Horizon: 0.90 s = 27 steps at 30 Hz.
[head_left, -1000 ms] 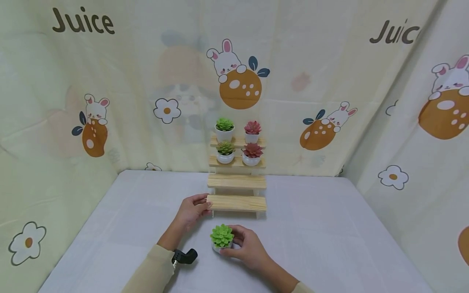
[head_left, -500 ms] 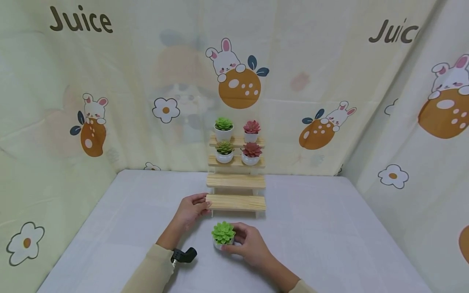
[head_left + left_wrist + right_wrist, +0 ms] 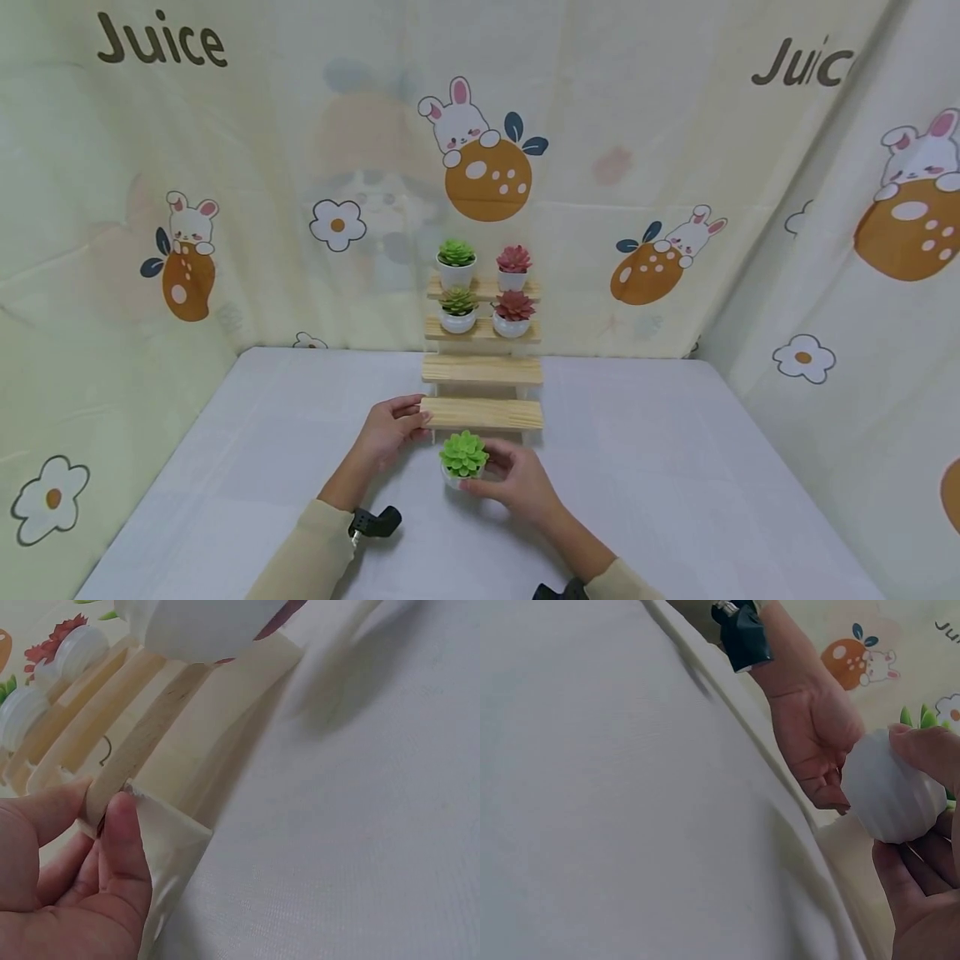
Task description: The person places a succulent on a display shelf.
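Note:
My left hand grips the left end of the lowest step of a wooden tiered plant stand. In the left wrist view, the thumb and fingers pinch that board's end. My right hand holds a bright green potted succulent by its white pot, in front of the lowest step. From the right wrist view, the ribbed pot shows tilted between thumb and fingers, raised off the white cloth. Its leaves are mostly hidden there.
On the stand's top step are a green succulent and a pink one. One step below sit another green succulent and a dark red one. A printed curtain hangs behind the white-covered table.
My right hand has carried the green succulent forward and slightly right, closer to the lowest step. The left hand keeps its hold on the stand.

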### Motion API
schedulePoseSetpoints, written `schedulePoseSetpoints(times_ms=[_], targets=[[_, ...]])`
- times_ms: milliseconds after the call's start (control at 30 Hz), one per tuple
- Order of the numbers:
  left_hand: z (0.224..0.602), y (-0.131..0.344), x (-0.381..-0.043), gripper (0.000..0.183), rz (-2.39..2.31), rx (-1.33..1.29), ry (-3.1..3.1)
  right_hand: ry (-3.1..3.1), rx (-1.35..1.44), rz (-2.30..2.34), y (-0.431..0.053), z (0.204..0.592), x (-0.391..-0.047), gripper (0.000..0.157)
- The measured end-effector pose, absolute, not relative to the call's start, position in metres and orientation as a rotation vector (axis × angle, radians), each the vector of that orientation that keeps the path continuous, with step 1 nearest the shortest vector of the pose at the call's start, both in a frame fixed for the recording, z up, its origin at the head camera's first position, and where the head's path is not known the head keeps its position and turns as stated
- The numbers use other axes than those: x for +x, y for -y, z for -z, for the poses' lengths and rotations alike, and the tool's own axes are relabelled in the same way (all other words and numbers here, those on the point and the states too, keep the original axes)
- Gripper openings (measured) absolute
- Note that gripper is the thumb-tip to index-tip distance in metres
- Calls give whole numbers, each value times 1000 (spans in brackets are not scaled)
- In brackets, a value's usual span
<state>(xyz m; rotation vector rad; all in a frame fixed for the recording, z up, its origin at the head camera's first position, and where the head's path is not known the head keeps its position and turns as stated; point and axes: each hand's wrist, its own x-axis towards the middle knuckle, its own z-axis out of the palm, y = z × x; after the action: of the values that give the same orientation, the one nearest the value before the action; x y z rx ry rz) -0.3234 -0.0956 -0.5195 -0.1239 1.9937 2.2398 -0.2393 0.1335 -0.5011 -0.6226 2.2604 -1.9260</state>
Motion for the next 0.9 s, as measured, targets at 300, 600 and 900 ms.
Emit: schedulePoseSetpoints(times_ms=[300,600,900], targets=[[519,96,-322,42,-2261,-112,-1968,-2250,-596,1934,-133,475,-241,55],[520,95,-320,41,-2278,-109,-1951,-2348,-644,1916,-129,467,-253,49],[520,96,-320,41,-2276,-102,-1936,-2399,-583,1903,-125,455,-267,50]])
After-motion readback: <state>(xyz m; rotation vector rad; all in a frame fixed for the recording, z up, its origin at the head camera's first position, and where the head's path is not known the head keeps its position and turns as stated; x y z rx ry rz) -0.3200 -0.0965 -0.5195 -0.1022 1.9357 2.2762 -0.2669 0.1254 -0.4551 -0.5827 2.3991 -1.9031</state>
